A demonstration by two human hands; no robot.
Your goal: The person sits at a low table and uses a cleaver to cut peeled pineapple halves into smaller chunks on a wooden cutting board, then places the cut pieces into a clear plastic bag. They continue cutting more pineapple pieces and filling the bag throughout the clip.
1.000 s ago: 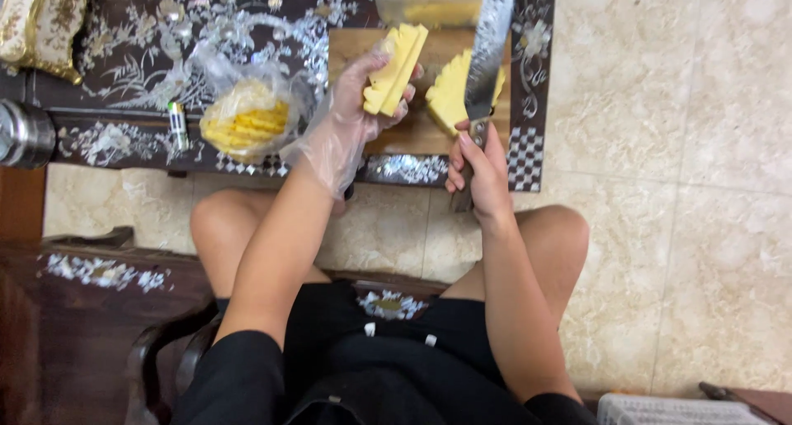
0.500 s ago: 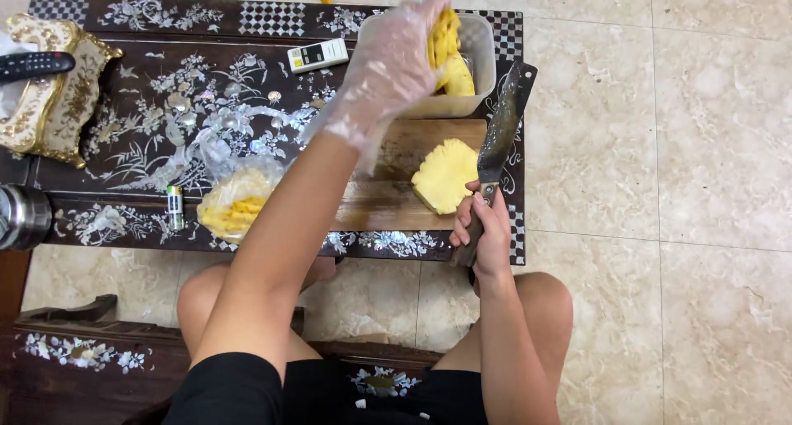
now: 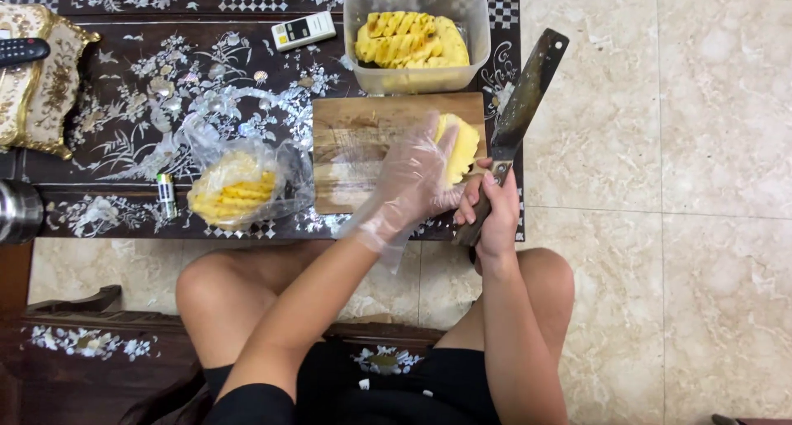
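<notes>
My left hand (image 3: 410,180), in a clear plastic glove, rests on a chunk of yellow pineapple (image 3: 460,147) at the right end of a wooden cutting board (image 3: 363,136). My right hand (image 3: 490,210) grips the handle of a large cleaver (image 3: 528,87), whose blade points away from me beside the board's right edge. Behind the board stands a clear plastic tub (image 3: 417,33) with several pineapple slices in it. To the board's left, a peeled pineapple in a clear plastic bag (image 3: 233,187) lies on the table.
The dark low table (image 3: 124,111) has pearl-inlay flower patterns. On it lie a white remote (image 3: 304,30), a small battery (image 3: 167,195), and a gold ornate box (image 3: 41,87) with a black remote (image 3: 23,50). A metal cup (image 3: 16,213) sits far left. Beige tile floor (image 3: 660,186) lies right.
My left hand carried a pineapple slice up to the tub, let it go there, and came back down onto the chunk on the board. The knife hand stayed near the board's right side.
</notes>
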